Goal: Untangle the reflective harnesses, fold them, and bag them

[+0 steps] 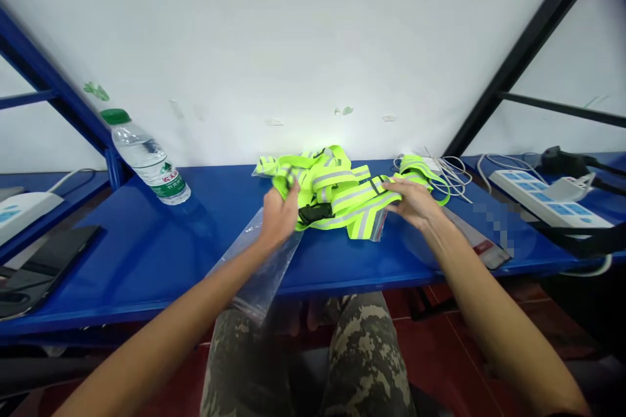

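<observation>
A crumpled neon-yellow reflective vest [332, 192] with silver stripes and black buckles lies on the blue metal shelf [147, 260]. My left hand [280, 216] pinches the vest's near left edge, close to a black buckle [313, 212]. A clear plastic bag [257, 267] runs from under that hand over the shelf's front edge. My right hand [413, 202] rests on the vest's right side, its fingers gripping a striped band. Part of the vest is hidden beneath its own folds.
A plastic water bottle [147, 159] with a green cap leans against the white wall at left. White cables [452, 176] lie behind the vest. A power strip [548, 199] sits at right, and a dark tablet [44, 267] lies at far left. Black and blue shelf uprights frame the wall.
</observation>
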Demonstrator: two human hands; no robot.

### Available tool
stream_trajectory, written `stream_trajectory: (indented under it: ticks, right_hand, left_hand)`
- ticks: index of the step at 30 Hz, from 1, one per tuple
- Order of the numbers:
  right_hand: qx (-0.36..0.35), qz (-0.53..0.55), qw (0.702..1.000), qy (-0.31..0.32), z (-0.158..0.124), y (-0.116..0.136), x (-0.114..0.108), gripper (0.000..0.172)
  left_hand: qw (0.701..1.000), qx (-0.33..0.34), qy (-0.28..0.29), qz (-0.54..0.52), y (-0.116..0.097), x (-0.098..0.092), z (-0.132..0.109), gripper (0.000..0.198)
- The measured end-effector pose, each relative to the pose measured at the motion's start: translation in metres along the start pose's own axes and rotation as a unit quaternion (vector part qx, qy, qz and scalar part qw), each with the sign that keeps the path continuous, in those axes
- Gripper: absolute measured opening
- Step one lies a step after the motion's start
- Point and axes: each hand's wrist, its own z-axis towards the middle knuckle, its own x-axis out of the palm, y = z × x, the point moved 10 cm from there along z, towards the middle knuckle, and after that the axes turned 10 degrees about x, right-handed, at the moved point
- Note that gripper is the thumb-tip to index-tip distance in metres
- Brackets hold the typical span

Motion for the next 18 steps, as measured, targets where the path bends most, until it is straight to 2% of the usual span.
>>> stream_trajectory:
  ticks: [1,3,4,6,9,12,15,18]
  right_hand:
    - [0.006,-0.005,1.000,0.001,0.001,-0.002,0.001,0.022]
    - [0.002,-0.015,1.000,-0.009,0.002,-0.001,0.003,0.021]
    - [-0.008,-0.014,1.000,-0.018,0.002,0.002,0.003,0.022]
    - [-0.035,0.006,0.999,-0.033,0.002,0.008,0.003,0.023]
    - [-0.057,0.061,0.996,-0.017,0.001,0.009,0.008,0.027]
    - [-0.036,0.075,0.996,0.030,-0.005,-0.004,0.016,0.030]
    - [-0.034,0.018,0.998,0.044,-0.019,-0.015,0.018,0.037]
    - [-0.066,-0.082,0.994,0.029,-0.031,-0.013,0.015,0.042]
  left_hand:
    - [0.993,0.053,0.073,0.077,-0.007,0.014,-0.005,0.023]
    - [0.943,0.155,0.210,0.205,-0.019,0.044,-0.018,0.019]
    - [0.915,0.187,0.260,0.245,-0.021,0.056,-0.024,0.023]
    - [0.871,0.219,0.318,0.302,-0.020,0.071,-0.033,0.035]
    - [0.836,0.231,0.343,0.361,-0.016,0.082,-0.039,0.054]
    - [0.814,0.237,0.356,0.394,-0.012,0.087,-0.044,0.066]
    - [0.810,0.231,0.357,0.404,-0.006,0.087,-0.045,0.062]
    - [0.813,0.219,0.348,0.412,-0.001,0.085,-0.043,0.052]
